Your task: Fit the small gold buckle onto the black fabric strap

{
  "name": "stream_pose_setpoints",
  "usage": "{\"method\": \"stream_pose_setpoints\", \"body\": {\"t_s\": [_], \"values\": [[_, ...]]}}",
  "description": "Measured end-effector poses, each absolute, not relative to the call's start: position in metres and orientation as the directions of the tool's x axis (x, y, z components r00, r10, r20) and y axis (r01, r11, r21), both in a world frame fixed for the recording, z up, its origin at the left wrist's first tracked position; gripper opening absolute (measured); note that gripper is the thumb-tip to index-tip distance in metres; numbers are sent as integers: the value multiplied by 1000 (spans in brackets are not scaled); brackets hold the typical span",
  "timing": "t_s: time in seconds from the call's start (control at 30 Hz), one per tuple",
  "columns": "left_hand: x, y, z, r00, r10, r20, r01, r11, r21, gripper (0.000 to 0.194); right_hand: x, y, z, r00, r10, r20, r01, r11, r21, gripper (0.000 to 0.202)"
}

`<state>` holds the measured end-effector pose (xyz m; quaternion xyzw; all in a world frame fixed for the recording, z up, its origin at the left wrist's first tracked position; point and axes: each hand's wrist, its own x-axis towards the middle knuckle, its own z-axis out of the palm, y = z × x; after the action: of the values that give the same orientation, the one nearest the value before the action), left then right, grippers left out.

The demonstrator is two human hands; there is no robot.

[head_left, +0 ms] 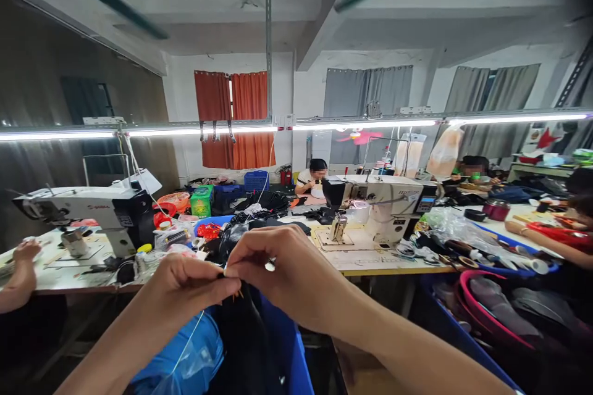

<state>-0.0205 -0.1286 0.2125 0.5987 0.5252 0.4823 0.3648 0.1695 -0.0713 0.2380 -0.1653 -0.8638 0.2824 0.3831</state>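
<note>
we pinch a small dark piece (221, 275) between the fingertips of our left hand (185, 281) and right hand (290, 278), each grip closed on it, the tips meeting; what it is, we cannot tell. just below, we see black material (243, 339) running down between a blue bundle (199, 345) and a blue bin (296, 352). ahead, a white sewing machine (391, 207) stands on the bench (361, 264).

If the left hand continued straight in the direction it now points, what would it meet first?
Most likely the right hand, directly in front of the left hand; whether they touch is hard to tell.
</note>
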Motion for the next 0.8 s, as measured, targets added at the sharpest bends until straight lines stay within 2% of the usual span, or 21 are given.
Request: {"method": "stream_pose_setpoints", "body": {"t_s": [0.07, 0.17, 0.27, 0.37, 0.47, 0.57, 0.67, 0.73, 0.8], "values": [[-25, -123, 217, -75, 981, 176, 241, -154, 958, 24, 167, -63, 236, -599, 535, 595, -42, 722, -691, 13], [-29, -113, 224, -168, 977, 130, 109, -113, 988, 27, 169, -56, 226, -474, 575, 667, -174, 681, -711, 17], [-26, -105, 227, -200, 974, 103, 25, -100, 995, 30, 175, -59, 201, -363, 640, 678, -93, 699, -709, 24], [-21, -103, 223, -213, 974, 71, -62, -86, 994, 35, 177, -68, 162, -367, 646, 669, 55, 734, -677, 34], [-18, -107, 215, -252, 968, -6, -155, -34, 987, 35, 170, -74, 127, -330, 541, 773, 50, 828, -559, 43], [-17, -110, 205, -294, 949, -115, -228, 47, 972, 38, 161, -73, 110, -239, 308, 921, 127, 950, -285, 42], [-17, -113, 194, -359, 908, -216, -296, 109, 949, 42, 155, -74, 108, -262, 118, 958, 287, 957, -40, 32], [-15, -121, 187, -401, 877, -265, -333, 130, 934, 43, 153, -83, 111, -268, 90, 959, 348, 937, 10, 29], [-13, -135, 182, -432, 842, -324, -365, 165, 916, 43, 152, -101, 115, -270, 148, 951, 384, 923, -35, 23]]}}
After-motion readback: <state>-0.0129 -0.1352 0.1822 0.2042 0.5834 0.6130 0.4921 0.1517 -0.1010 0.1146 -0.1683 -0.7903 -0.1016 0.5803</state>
